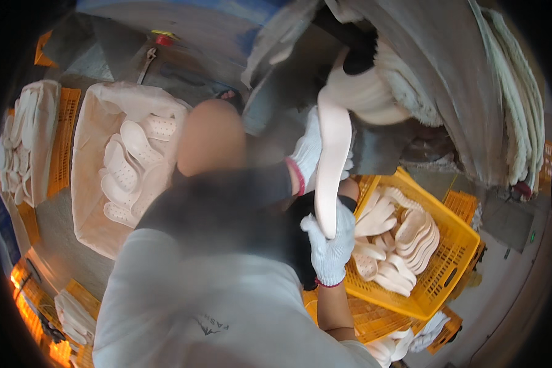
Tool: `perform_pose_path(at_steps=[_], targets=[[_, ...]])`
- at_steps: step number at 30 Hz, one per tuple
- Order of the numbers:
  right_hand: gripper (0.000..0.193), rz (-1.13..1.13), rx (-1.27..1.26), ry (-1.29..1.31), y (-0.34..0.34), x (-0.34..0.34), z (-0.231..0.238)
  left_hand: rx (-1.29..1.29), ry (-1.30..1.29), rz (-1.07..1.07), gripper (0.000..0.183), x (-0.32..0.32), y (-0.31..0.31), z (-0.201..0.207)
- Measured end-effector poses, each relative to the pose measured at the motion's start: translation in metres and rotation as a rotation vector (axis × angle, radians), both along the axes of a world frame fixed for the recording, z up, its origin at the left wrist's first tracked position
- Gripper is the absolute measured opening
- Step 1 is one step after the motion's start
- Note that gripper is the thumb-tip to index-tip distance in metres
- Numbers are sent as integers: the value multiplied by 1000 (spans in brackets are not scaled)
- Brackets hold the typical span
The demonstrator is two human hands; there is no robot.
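I hold one long pale shoe insole (332, 165) up in front of me, between my two gloved hands. My right hand (331, 248), in a white knit glove, is closed around its lower end, fingers wrapped on the heel part. My left hand (306, 153), also gloved, is pressed against the insole's upper stretch from the left side; I cannot tell whether its fingers close fully round it, as the insole hides them.

The insole's long axis runs nearly upright in the view, leaning a little: its lower end sits in my right fist, and its upper end points up and away toward the grinding machine (405, 73) with its fuzzy white wheel (411, 92). The upper tip is touching or just beside that wheel. My left hand is the nearer one to the machine.

Below right stands a yellow plastic crate (454, 270) of similar insoles. At my left lies a cloth-lined bin (92, 184) holding more.
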State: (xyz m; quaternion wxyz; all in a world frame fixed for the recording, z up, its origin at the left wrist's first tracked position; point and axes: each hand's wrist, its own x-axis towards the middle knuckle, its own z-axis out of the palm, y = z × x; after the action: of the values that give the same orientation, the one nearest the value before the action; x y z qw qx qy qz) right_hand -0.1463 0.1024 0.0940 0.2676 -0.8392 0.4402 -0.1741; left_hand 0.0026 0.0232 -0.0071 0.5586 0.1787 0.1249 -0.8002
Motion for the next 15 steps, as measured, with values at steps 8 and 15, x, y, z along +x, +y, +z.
perform_pose_path(at_steps=[8,15], targets=[[40,-1,-157,-103,26,2,23,-251,-500,204,72,-22,-3,-19],[30,-209,-66,-264,-66,45,-14,-556,-2223,116,20,1,-82,-83]])
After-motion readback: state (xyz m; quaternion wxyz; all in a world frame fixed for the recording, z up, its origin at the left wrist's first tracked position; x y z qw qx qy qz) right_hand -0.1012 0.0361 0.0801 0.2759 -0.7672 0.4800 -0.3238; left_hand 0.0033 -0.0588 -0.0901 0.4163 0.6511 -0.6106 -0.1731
